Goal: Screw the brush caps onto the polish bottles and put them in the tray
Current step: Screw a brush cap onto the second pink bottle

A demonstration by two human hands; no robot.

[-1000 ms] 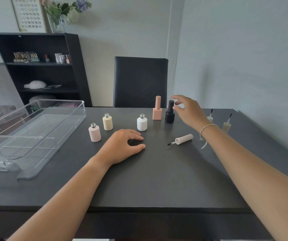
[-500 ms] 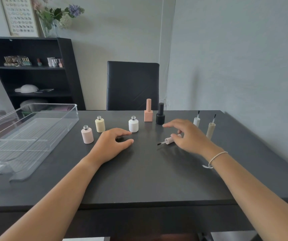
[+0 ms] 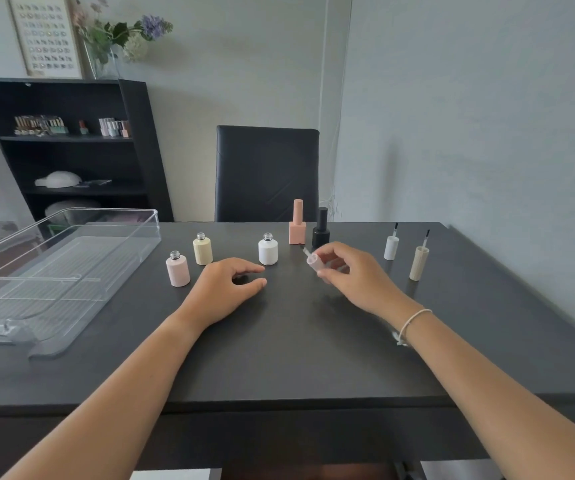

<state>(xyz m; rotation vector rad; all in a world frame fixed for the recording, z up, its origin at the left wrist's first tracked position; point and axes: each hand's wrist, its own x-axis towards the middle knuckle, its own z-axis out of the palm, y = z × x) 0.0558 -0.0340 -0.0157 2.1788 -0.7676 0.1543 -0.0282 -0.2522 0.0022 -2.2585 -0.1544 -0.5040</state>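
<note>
Two hands: right hand (image 3: pixel 355 277) pinches a blurred cylindrical pink brush cap (image 3: pixel 313 261); left hand (image 3: pixel 225 289) rests loosely curled, empty.

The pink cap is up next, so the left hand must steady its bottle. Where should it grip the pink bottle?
Probably around the pink bottle's round body, from the near right where the left hand rests, leaving the open neck clear.

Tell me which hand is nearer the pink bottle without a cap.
Left. The left hand rests on the table just right of the pink bottle. The right hand is farther right, past the white bottle, holding a pink cap.
</note>
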